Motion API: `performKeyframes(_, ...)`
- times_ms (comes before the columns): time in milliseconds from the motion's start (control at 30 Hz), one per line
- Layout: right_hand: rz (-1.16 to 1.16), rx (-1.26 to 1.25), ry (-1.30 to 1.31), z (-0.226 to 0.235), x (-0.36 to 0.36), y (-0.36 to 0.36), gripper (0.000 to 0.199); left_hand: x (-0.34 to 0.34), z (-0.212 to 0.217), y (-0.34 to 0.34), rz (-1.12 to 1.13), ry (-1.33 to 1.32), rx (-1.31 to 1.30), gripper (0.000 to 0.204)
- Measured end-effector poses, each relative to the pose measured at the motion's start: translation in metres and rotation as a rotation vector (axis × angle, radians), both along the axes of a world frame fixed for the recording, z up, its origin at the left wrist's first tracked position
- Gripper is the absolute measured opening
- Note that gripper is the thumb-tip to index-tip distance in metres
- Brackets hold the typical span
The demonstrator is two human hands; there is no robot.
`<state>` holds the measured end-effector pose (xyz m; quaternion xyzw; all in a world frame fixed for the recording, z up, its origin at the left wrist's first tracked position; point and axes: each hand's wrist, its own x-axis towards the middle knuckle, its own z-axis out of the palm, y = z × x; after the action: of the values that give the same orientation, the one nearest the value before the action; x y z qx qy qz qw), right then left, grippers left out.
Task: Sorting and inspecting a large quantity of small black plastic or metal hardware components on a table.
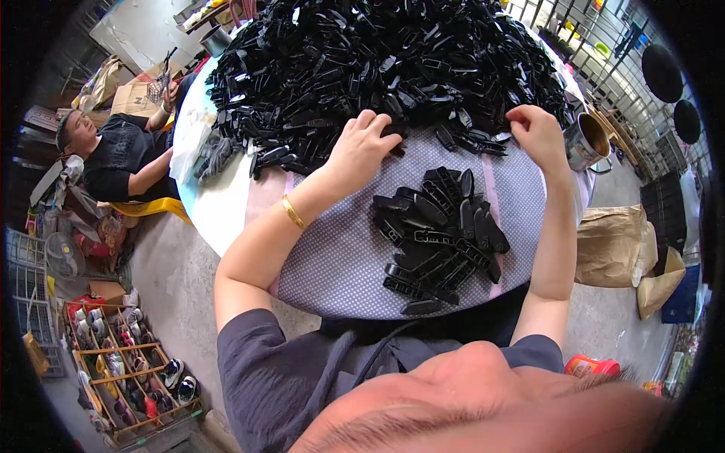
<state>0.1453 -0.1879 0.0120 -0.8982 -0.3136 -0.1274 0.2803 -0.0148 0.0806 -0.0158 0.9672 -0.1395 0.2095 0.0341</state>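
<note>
Big heap of glossy black pieces [362,68], jumbled, toward table's [215,215] far edge. Smaller pile of black buckled straps [438,238], overlapping, mixed angles, by near edge.

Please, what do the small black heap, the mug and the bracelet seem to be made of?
Small black heap: probably plastic or coated leather; glossy, with bright highlights and strap-like, buckled pieces. Mug: likely metal, judging by its greyish, shiny wall. Bracelet: gold-coloured, polished, so probably metal, possibly plated.
</note>
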Motion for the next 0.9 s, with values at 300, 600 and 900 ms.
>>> performKeyframes(300,-0.052,0.14,-0.126,-0.017,0.019,0.014,0.028,-0.001,0.0,-0.014,-0.128,0.103,-0.223,0.022)
performKeyframes(600,-0.143,-0.045,-0.286,-0.036,0.029,0.033,0.037,-0.003,0.005,-0.016,-0.182,0.238,-0.554,0.029)
performKeyframes(900,0.028,-0.098,-0.473,-0.026,0.024,0.038,0.027,0.013,-0.019,-0.022,-0.12,0.38,-1.028,0.029)
